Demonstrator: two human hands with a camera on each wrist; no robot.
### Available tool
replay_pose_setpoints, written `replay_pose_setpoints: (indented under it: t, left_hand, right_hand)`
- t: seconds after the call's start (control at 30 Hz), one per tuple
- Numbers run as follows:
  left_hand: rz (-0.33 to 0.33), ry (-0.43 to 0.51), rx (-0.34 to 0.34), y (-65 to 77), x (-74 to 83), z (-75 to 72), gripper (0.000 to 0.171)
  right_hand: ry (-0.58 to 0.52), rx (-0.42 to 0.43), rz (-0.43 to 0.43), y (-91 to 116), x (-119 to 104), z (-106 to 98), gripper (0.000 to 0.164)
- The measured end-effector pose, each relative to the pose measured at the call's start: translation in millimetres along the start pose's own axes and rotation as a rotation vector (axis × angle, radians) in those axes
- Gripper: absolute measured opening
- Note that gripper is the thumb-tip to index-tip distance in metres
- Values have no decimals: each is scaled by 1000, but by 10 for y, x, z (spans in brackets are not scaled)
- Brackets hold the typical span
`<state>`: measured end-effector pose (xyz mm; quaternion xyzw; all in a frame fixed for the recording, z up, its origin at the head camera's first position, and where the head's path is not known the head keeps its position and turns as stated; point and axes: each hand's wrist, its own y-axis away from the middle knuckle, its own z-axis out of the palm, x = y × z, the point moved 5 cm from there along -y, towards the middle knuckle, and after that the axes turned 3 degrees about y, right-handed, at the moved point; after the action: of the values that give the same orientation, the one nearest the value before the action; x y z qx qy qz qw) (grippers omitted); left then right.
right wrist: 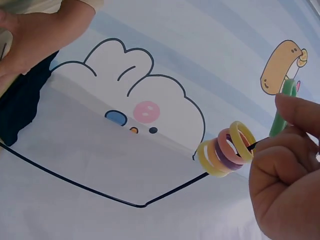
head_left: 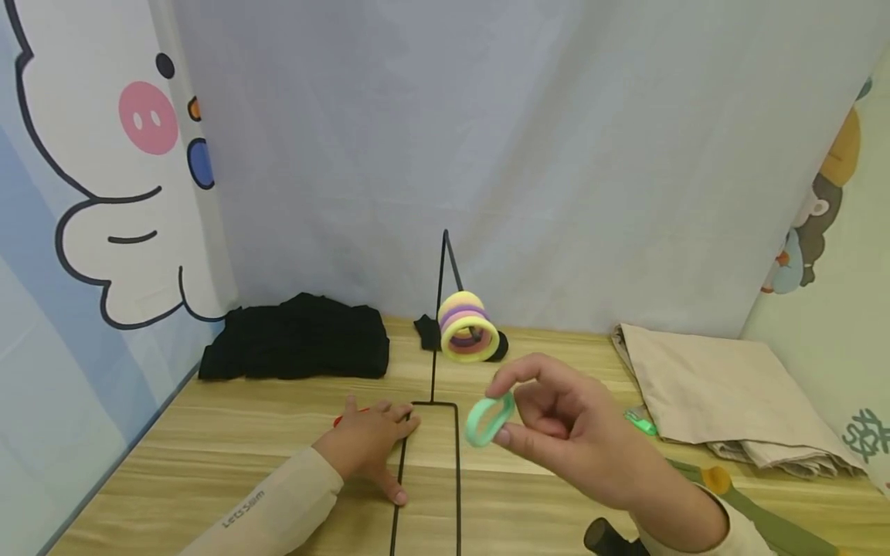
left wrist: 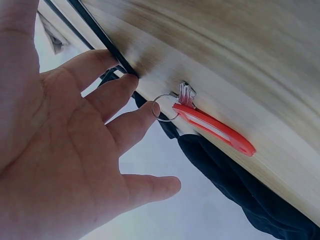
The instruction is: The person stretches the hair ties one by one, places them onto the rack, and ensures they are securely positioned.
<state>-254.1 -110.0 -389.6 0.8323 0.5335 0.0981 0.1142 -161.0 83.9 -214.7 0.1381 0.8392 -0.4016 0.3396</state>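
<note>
My right hand (head_left: 584,432) pinches a mint-green hair tie (head_left: 476,425) between thumb and index finger, in front of the black wire stand (head_left: 457,471). Several yellow, pink, orange and purple hair ties (head_left: 467,354) hang together on the stand's upper arm; the right wrist view shows these looped ties (right wrist: 204,159) apart from the green one (right wrist: 278,122). My left hand (head_left: 371,440) rests with spread fingers at the left side of the stand's base. Beside its fingertips lies a key ring with a red tag (left wrist: 215,127), mostly hidden by the hand in the head view.
Folded black cloth (head_left: 299,340) lies at the back left, and folded beige cloth (head_left: 730,386) at the right. Near the beige cloth are a green key tag (head_left: 641,422) and an olive strip (head_left: 779,525). A black cylindrical end (head_left: 603,534) shows below my right wrist.
</note>
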Motion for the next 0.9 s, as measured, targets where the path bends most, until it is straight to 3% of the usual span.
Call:
replay_pose_setpoints:
  t: [0.1,0.27,0.57,0.77,0.9]
  left_hand:
    - [3,0,-3,-9,5,-1,110]
    - [9,20,-11,-23,24,-5,111]
    - [24,41,1,-76,15,0,112]
    - [18,133,35,-141,-86,21,102]
    - [17,208,75,-208,-160,31,89]
  right_hand:
    - [74,89,-93,-71,-88,-38,39]
    - [223,231,-142,-177,-122,-92,36]
    - [248,289,-43,-148,34,-153,61]
    - [298,304,70,8,293,-201,44]
    - [342,256,193,135,672,-208,30]
